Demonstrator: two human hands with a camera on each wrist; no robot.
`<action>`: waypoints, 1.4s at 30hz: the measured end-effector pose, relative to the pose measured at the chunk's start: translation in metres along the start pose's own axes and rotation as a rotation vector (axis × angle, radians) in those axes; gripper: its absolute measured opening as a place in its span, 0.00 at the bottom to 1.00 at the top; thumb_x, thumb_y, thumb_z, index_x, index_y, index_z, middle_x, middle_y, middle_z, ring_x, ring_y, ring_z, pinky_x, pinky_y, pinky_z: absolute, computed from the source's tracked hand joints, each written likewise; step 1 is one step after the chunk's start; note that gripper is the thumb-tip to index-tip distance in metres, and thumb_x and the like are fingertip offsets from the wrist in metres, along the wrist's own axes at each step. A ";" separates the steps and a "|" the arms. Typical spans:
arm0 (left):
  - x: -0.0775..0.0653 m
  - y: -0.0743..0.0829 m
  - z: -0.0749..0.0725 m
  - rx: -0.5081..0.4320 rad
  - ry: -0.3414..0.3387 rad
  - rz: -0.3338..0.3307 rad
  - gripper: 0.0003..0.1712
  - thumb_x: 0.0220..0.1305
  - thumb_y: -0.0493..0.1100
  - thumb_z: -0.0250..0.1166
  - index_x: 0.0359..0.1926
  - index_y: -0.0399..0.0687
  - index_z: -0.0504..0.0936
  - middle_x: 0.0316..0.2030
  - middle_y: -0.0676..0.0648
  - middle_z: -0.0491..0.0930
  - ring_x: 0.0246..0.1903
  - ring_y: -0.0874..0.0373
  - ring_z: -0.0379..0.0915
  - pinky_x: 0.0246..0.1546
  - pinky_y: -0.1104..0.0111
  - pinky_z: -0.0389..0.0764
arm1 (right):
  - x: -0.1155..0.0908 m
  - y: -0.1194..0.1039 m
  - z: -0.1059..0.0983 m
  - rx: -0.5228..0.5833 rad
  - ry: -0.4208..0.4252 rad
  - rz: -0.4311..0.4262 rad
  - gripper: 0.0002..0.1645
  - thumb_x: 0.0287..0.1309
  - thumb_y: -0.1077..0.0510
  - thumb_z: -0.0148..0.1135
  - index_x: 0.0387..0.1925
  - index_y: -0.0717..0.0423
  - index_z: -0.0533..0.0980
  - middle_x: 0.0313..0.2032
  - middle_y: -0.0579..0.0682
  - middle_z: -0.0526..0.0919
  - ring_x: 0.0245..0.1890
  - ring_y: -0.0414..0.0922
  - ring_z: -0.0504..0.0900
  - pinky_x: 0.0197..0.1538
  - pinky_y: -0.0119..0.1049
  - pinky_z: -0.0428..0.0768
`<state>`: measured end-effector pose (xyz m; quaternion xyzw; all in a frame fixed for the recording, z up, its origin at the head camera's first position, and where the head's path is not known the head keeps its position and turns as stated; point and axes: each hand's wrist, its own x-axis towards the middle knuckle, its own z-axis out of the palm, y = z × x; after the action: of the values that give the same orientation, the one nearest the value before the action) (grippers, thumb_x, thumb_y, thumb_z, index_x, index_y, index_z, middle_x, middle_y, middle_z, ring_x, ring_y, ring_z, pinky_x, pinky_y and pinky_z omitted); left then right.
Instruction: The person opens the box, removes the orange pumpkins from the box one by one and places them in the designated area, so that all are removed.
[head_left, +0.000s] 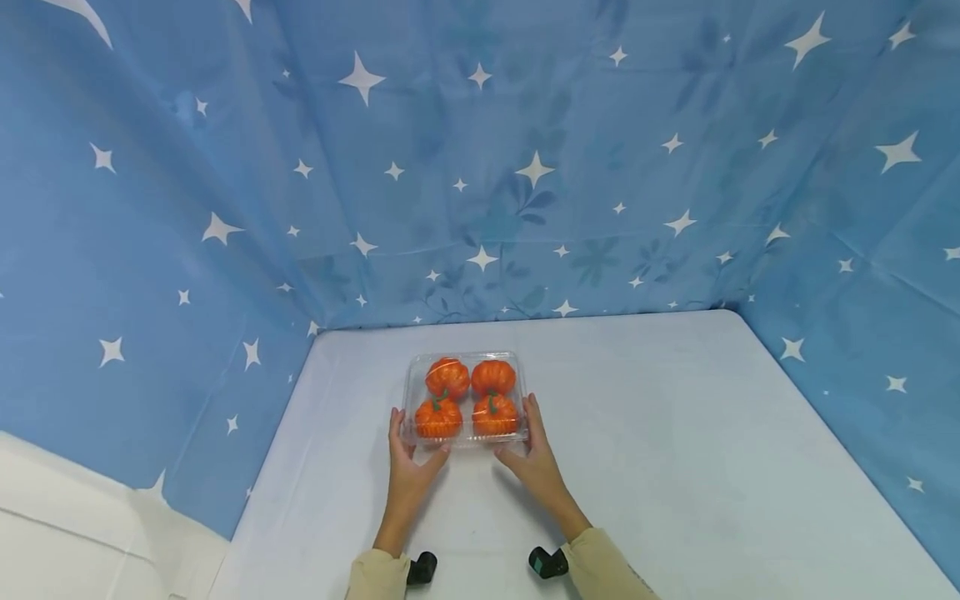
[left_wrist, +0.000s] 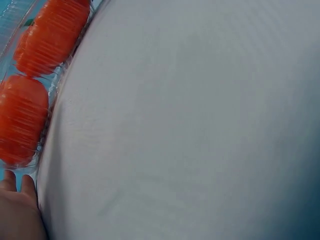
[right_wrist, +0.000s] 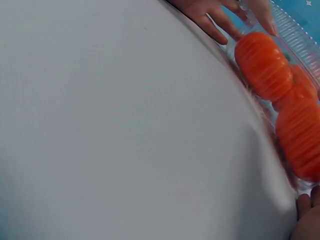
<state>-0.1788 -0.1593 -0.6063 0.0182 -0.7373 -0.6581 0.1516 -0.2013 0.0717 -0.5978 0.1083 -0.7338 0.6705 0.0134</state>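
Note:
A clear plastic container (head_left: 467, 418) with several small orange pumpkins (head_left: 493, 415) inside sits towards the far left of the white table. Green stems show on some of them. My left hand (head_left: 408, 482) holds the container's near left corner, fingers along its side and thumb by the front edge. At the near right corner my right hand (head_left: 542, 473) holds it in the same way. The left wrist view shows the near wall with pumpkins (left_wrist: 22, 120) behind it and fingertips below. In the right wrist view, spread fingers (right_wrist: 215, 32) touch the container's far end.
The white table (head_left: 660, 450) extends to the right and in front of the container. Blue star-patterned curtains (head_left: 600, 167) enclose its back and sides. Dark wrist-worn devices (head_left: 547, 562) show at both cuffs. A white surface (head_left: 75, 517) stands at the lower left.

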 end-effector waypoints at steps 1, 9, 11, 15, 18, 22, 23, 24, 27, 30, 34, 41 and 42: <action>0.000 0.001 0.001 -0.003 -0.001 0.003 0.60 0.64 0.33 0.76 0.85 0.38 0.45 0.85 0.35 0.35 0.82 0.32 0.38 0.78 0.40 0.52 | -0.001 0.001 0.001 0.009 0.012 -0.005 0.63 0.64 0.67 0.71 0.86 0.62 0.40 0.85 0.62 0.42 0.84 0.62 0.42 0.80 0.62 0.49; 0.001 0.002 0.008 -0.002 0.022 0.017 0.59 0.65 0.35 0.76 0.84 0.38 0.46 0.85 0.36 0.35 0.82 0.33 0.38 0.78 0.39 0.52 | 0.000 0.005 0.012 -0.019 0.097 -0.030 0.64 0.61 0.65 0.75 0.86 0.63 0.43 0.85 0.61 0.39 0.83 0.66 0.40 0.79 0.69 0.46; 0.001 0.003 0.009 -0.002 0.033 0.019 0.59 0.65 0.35 0.76 0.84 0.37 0.46 0.85 0.35 0.36 0.82 0.33 0.38 0.78 0.39 0.52 | 0.001 0.006 0.015 -0.014 0.109 -0.029 0.64 0.61 0.64 0.75 0.86 0.63 0.43 0.85 0.60 0.38 0.83 0.65 0.39 0.79 0.70 0.46; -0.001 0.005 0.013 0.004 0.067 0.034 0.56 0.68 0.36 0.74 0.84 0.36 0.46 0.85 0.36 0.38 0.82 0.35 0.40 0.78 0.40 0.53 | 0.002 0.005 0.020 -0.003 0.142 -0.017 0.64 0.62 0.61 0.76 0.85 0.63 0.44 0.85 0.59 0.39 0.84 0.62 0.39 0.80 0.67 0.46; -0.003 0.004 0.017 0.017 0.104 0.048 0.52 0.71 0.37 0.72 0.83 0.35 0.49 0.85 0.36 0.41 0.82 0.36 0.42 0.78 0.39 0.54 | 0.001 0.003 0.023 0.003 0.164 -0.016 0.64 0.62 0.61 0.76 0.86 0.63 0.44 0.85 0.59 0.39 0.84 0.60 0.40 0.80 0.65 0.47; -0.005 0.003 0.018 0.026 0.164 0.047 0.44 0.75 0.35 0.67 0.83 0.35 0.55 0.84 0.38 0.48 0.81 0.39 0.46 0.77 0.41 0.58 | 0.001 0.001 0.024 0.009 0.170 -0.014 0.63 0.61 0.61 0.75 0.86 0.62 0.44 0.85 0.59 0.39 0.84 0.61 0.39 0.80 0.66 0.46; -0.005 0.003 0.018 0.025 0.181 0.047 0.42 0.75 0.35 0.66 0.82 0.35 0.57 0.84 0.39 0.50 0.81 0.40 0.48 0.76 0.43 0.59 | 0.001 0.001 0.025 0.012 0.168 -0.013 0.63 0.61 0.62 0.75 0.85 0.62 0.44 0.85 0.59 0.39 0.84 0.61 0.39 0.80 0.67 0.45; -0.006 0.003 0.018 0.021 0.200 0.048 0.40 0.76 0.34 0.65 0.82 0.35 0.59 0.83 0.40 0.53 0.81 0.41 0.49 0.76 0.45 0.61 | 0.001 0.001 0.025 0.017 0.167 -0.011 0.63 0.61 0.62 0.75 0.86 0.62 0.44 0.85 0.59 0.39 0.84 0.61 0.39 0.80 0.68 0.45; -0.007 0.002 0.017 0.032 0.263 0.044 0.35 0.77 0.34 0.64 0.80 0.38 0.65 0.81 0.42 0.60 0.79 0.44 0.55 0.75 0.56 0.65 | 0.001 0.002 0.026 0.021 0.164 -0.011 0.63 0.62 0.62 0.76 0.85 0.62 0.45 0.85 0.60 0.39 0.84 0.62 0.39 0.79 0.69 0.45; -0.009 0.002 0.015 0.039 0.310 0.044 0.33 0.78 0.35 0.65 0.79 0.39 0.69 0.79 0.43 0.66 0.77 0.46 0.60 0.71 0.72 0.67 | 0.001 0.003 0.029 0.018 0.172 -0.016 0.63 0.62 0.62 0.76 0.85 0.62 0.45 0.85 0.61 0.40 0.84 0.63 0.40 0.79 0.69 0.45; -0.010 0.002 0.015 0.047 0.342 0.071 0.31 0.77 0.35 0.66 0.77 0.36 0.72 0.76 0.40 0.69 0.75 0.44 0.64 0.64 0.84 0.66 | 0.001 0.004 0.031 0.014 0.194 -0.011 0.62 0.62 0.62 0.76 0.85 0.60 0.47 0.85 0.59 0.42 0.84 0.61 0.41 0.80 0.68 0.45; -0.006 0.006 0.015 0.015 0.405 0.144 0.24 0.77 0.30 0.64 0.70 0.29 0.77 0.70 0.34 0.75 0.71 0.40 0.70 0.61 0.84 0.69 | -0.002 0.002 0.032 0.030 0.236 -0.004 0.59 0.64 0.63 0.75 0.85 0.59 0.49 0.85 0.60 0.46 0.84 0.61 0.45 0.80 0.65 0.49; -0.005 0.006 0.015 0.022 0.411 0.151 0.23 0.76 0.29 0.64 0.69 0.28 0.77 0.69 0.33 0.75 0.70 0.40 0.71 0.61 0.84 0.69 | -0.002 0.002 0.032 0.034 0.243 -0.001 0.58 0.65 0.62 0.75 0.86 0.59 0.50 0.85 0.59 0.47 0.83 0.60 0.46 0.80 0.65 0.51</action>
<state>-0.1763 -0.1425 -0.6025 0.0982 -0.6972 -0.6193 0.3474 -0.1953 0.0411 -0.6036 0.0266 -0.7153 0.6910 0.1007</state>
